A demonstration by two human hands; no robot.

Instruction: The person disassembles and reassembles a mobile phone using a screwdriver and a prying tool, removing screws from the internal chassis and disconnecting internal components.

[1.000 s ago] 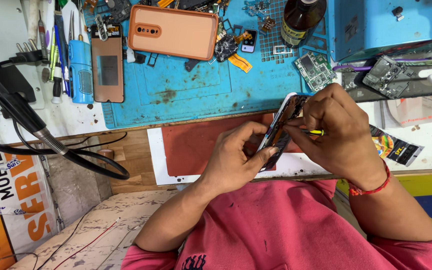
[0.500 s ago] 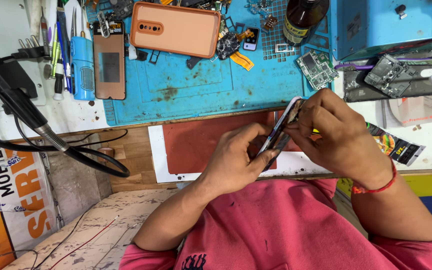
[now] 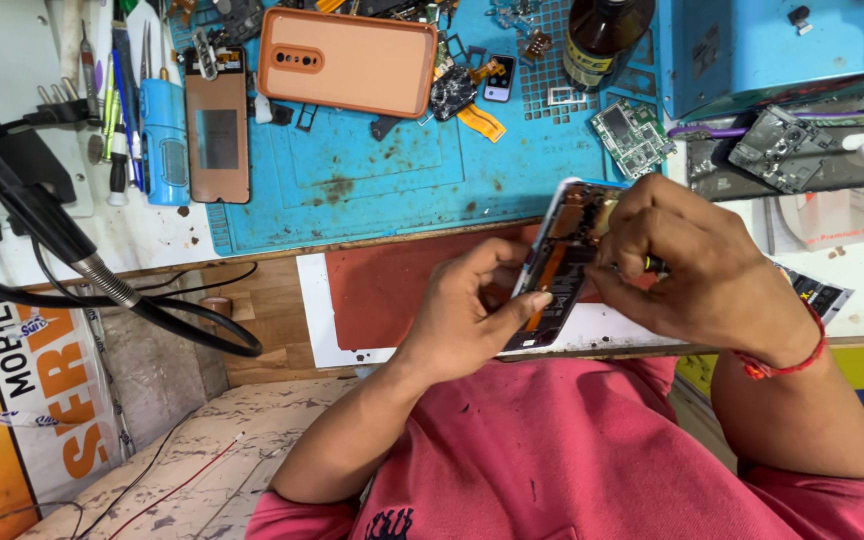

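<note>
An opened phone [image 3: 560, 262] with its insides showing is held upright over the bench edge. My left hand [image 3: 472, 315] grips its lower end, thumb on the edge. My right hand [image 3: 697, 270] covers the upper end, fingers pinched on a small tool that is mostly hidden. A red thread band circles my right wrist.
A blue work mat [image 3: 372, 190] carries an orange phone case [image 3: 347, 62], a brown back panel [image 3: 217, 140], a green circuit board [image 3: 634, 135], a brown bottle [image 3: 602, 40] and small parts. A black hot-air handle and hose [image 3: 72, 255] lie at left. A red sheet [image 3: 392, 285] lies under the hands.
Both hands stay on the phone; the view has drifted slightly. My right fingers have shifted over the upper end of the phone.
</note>
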